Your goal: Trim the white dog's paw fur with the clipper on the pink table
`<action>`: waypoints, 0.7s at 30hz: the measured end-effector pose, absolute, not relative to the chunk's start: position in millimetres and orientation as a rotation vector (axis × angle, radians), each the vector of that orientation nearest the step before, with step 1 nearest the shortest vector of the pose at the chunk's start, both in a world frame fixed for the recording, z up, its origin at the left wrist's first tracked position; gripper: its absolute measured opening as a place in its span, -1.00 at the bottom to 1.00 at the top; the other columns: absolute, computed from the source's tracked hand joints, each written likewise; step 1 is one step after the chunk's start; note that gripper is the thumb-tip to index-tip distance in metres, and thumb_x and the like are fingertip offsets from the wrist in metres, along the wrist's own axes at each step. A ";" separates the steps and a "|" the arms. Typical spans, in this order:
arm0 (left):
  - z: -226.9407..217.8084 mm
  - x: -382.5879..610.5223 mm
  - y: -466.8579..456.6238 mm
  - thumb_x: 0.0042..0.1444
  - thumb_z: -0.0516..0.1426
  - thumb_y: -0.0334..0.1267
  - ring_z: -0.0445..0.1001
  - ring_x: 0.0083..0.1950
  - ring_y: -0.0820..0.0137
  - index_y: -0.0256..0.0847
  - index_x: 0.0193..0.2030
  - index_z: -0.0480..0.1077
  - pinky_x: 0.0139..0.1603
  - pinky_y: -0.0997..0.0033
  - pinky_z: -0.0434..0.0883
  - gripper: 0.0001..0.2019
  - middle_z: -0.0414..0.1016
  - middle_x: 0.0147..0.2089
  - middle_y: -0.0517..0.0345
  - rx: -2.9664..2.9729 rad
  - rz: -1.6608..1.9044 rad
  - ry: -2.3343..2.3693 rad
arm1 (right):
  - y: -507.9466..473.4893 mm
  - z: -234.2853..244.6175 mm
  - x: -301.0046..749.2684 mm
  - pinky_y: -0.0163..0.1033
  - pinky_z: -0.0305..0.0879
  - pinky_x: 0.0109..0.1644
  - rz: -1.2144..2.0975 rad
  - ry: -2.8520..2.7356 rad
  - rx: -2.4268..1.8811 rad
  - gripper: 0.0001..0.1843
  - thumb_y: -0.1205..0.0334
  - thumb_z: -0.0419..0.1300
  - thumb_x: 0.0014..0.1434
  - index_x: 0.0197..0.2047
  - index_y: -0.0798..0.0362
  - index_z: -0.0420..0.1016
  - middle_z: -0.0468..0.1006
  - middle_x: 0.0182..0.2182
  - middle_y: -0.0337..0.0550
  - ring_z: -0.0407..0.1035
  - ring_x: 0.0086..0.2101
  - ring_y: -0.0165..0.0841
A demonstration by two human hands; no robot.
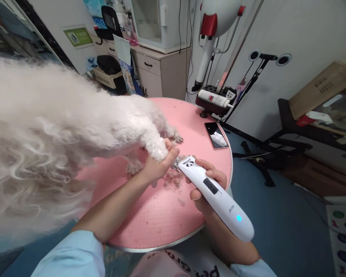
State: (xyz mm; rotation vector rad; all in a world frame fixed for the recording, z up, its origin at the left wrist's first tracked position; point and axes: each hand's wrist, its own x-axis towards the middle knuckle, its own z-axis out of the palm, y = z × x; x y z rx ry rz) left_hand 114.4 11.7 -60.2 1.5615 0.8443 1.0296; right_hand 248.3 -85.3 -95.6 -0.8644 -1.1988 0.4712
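Note:
A fluffy white dog (60, 119) stands on a round pink grooming table (150, 223). My left hand (161, 163) is closed around one of its paws, with the thumb on top and the toes pointing right. In my right hand (209, 181) are white cordless hair clippers (210, 188), a blue light glowing near their rear end. The clipper head meets the toes of the held paw; the blade's exact contact is too small to make out. Loose hair clippings (174, 180) lie on the table below the paw. Another paw (177, 138) rests just behind.
A phone (216, 135) lies near the table's right edge. Behind it, a white bottle (215, 99) sits on a dark holder by a metal post. A white-and-red dryer (212, 23) hangs above. Drawers (148, 65) stand at the back, a lamp stand (256, 73) at the right.

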 end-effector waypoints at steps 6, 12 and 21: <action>-60.5 117.4 11.6 0.18 0.10 0.01 0.17 -0.46 0.49 -0.17 -0.45 0.10 -0.37 0.41 0.16 -0.63 0.11 -0.50 0.31 1.570 1.054 0.784 | -80.0 -98.2 250.5 0.07 0.41 0.06 0.465 -1.195 -0.872 -0.48 -0.15 0.30 0.07 -0.02 -0.17 0.19 0.41 0.13 -0.03 0.41 0.08 -0.11; -67.9 116.3 13.9 0.21 0.08 0.03 0.20 -0.46 0.49 -0.17 -0.43 0.11 -0.38 0.41 0.16 -0.64 0.15 -0.50 0.29 1.605 1.039 0.774 | -78.7 -101.5 251.1 -0.11 0.48 -0.19 0.619 -1.000 -0.819 -0.57 -0.10 0.27 0.11 -0.09 -0.16 0.20 0.46 0.01 -0.08 0.50 -0.16 -0.24; -63.4 107.8 21.2 0.15 -0.07 0.29 0.28 -0.41 0.43 -0.18 -0.42 0.19 -0.28 0.39 0.28 -0.49 0.23 -0.49 0.24 1.797 1.026 1.019 | -65.2 -93.8 251.2 -0.24 0.38 -0.32 0.904 -0.631 -0.778 -0.57 -0.15 0.29 0.04 -0.15 -0.09 0.34 0.57 -0.12 -0.18 0.42 -0.42 -0.39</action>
